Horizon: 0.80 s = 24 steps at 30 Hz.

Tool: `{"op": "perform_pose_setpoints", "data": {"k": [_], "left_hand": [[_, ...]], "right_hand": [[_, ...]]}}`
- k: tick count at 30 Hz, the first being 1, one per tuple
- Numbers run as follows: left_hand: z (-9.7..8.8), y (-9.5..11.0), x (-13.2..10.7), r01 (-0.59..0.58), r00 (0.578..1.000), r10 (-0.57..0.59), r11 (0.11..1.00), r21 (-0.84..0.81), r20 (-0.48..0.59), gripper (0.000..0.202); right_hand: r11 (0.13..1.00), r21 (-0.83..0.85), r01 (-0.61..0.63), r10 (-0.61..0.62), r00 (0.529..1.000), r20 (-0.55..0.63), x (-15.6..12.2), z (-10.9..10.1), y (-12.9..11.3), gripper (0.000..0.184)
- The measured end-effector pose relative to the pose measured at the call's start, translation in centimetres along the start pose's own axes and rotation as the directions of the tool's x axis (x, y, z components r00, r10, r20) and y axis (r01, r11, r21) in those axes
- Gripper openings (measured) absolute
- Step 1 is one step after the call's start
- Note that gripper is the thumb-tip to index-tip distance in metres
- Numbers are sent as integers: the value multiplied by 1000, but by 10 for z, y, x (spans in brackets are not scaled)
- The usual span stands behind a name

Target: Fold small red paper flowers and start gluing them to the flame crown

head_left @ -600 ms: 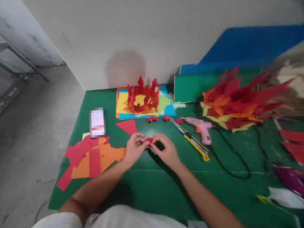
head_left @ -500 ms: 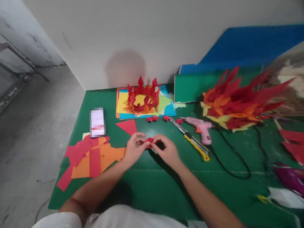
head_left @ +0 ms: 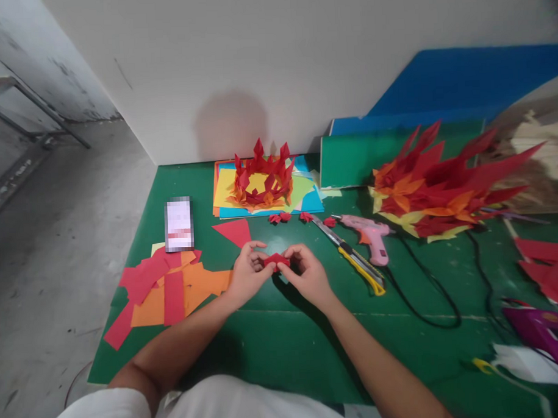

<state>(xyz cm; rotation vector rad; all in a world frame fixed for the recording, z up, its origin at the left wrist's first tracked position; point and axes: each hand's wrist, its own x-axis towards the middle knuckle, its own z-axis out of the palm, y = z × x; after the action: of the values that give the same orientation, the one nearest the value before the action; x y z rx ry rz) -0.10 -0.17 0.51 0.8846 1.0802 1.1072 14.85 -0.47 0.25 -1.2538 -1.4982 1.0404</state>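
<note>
A small folded piece of red paper (head_left: 276,258) is pinched between my two hands, just above the green table. My left hand (head_left: 251,272) grips its left side with thumb and fingers, and my right hand (head_left: 306,273) grips its right side. The paper shows a low peak in the middle, with the thumbs pressed along its near edge. Beyond my left hand lies a flat red paper wedge (head_left: 236,232). Small folded red paper pieces (head_left: 279,217) sit in a row past my hands. A yellow utility knife (head_left: 361,270) with its blade out lies right of my right hand.
Red and orange paper strips (head_left: 174,292) are piled at left below a phone (head_left: 179,224). A red paper crown (head_left: 262,182) rests on coloured sheets at the back. A pink glue gun (head_left: 374,233) trails a black cord; a larger flame-like paper crown (head_left: 434,191) stands at right.
The red paper between my fingers now shows wider, with a peaked shape. My fingers have shifted slightly outward along it; everything else lies as before.
</note>
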Motion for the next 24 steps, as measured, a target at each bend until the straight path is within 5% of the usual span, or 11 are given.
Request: {"op": "perform_pose_setpoints", "data": {"k": [7, 17, 24], "left_hand": [[-3, -1, 3, 2, 1000, 0, 999, -52, 28, 37], [-4, -2, 5, -217, 976, 217, 974, 58, 5, 20], [-4, -1, 4, -184, 983, 185, 980, 76, 3, 21]], "right_hand": [[998, 54, -28, 26, 999, 44, 0, -3, -4, 18], [993, 112, 26, -38, 994, 99, -2, -6, -3, 18], [990, 136, 31, -45, 994, 97, -2, -6, -2, 18]]}}
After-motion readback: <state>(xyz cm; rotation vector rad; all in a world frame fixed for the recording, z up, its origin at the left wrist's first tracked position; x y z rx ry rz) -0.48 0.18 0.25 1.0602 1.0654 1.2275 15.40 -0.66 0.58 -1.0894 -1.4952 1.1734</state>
